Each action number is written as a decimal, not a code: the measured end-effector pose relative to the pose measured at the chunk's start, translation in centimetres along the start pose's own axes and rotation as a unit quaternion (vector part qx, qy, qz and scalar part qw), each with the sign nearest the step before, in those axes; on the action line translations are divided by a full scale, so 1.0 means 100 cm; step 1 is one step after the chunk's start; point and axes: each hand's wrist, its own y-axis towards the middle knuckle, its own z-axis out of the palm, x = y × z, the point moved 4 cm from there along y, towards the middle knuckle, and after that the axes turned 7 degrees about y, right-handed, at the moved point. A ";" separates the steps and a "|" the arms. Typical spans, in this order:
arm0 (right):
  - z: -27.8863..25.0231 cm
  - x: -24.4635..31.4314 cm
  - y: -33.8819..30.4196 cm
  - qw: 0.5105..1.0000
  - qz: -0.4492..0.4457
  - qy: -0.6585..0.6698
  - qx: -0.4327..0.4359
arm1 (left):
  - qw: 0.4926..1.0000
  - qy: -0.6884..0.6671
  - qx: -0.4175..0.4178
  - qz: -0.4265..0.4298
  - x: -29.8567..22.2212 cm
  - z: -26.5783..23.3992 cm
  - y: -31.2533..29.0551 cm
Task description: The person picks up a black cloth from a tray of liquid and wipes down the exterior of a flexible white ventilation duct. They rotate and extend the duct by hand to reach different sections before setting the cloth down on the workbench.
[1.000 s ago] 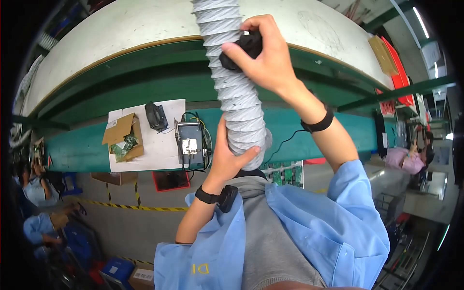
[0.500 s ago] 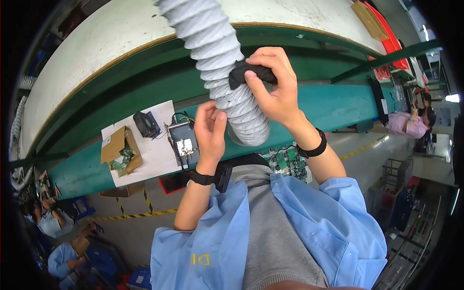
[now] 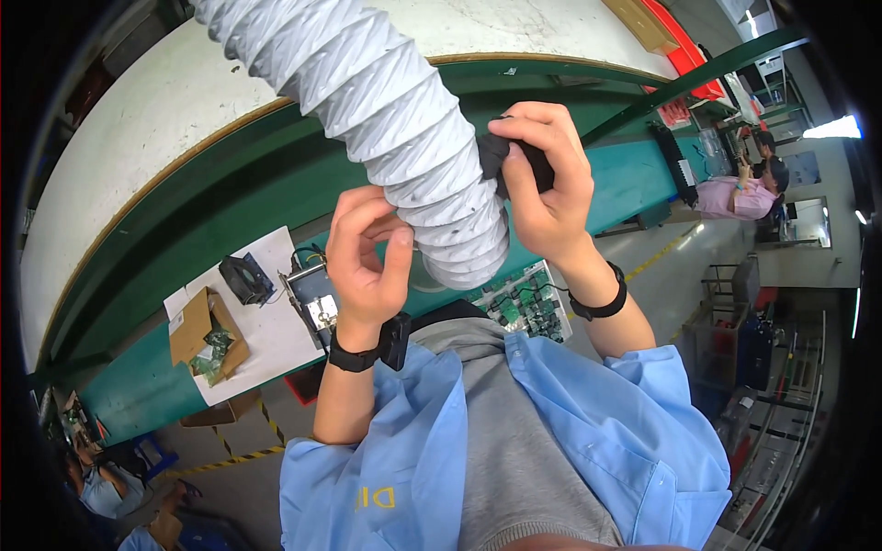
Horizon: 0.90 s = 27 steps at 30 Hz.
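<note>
A ribbed light-grey flexible duct hose (image 3: 395, 119) hangs down from the upper left, its lower end in front of me. My right hand (image 3: 551, 184) is closed around a bunched black cloth (image 3: 493, 158), pressed against the hose's right side. On the other side, my left hand (image 3: 367, 262) is held with curved fingers, thumb apart from them. Its fingertips reach the hose's left edge, partly out of sight; whether they press on it I cannot tell. Both wrists wear black bands.
Below the hose, green circuit boards (image 3: 524, 308) lie near my waist. On the green bench (image 3: 138, 386) are a white sheet (image 3: 266, 354), an open cardboard box (image 3: 195, 335), a black device (image 3: 246, 278) and a metal fixture (image 3: 317, 303). A white shelf (image 3: 119, 138) spans above. Other people sit farther off.
The view has shifted, and the hose looks larger and leans more to the left. My left hand sits lower and farther left. My right hand keeps the black cloth against the hose.
</note>
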 end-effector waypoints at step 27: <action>0.018 0.072 0.015 0.919 -0.237 -0.264 0.169 | 0.904 0.337 -0.016 0.265 -0.036 0.008 0.016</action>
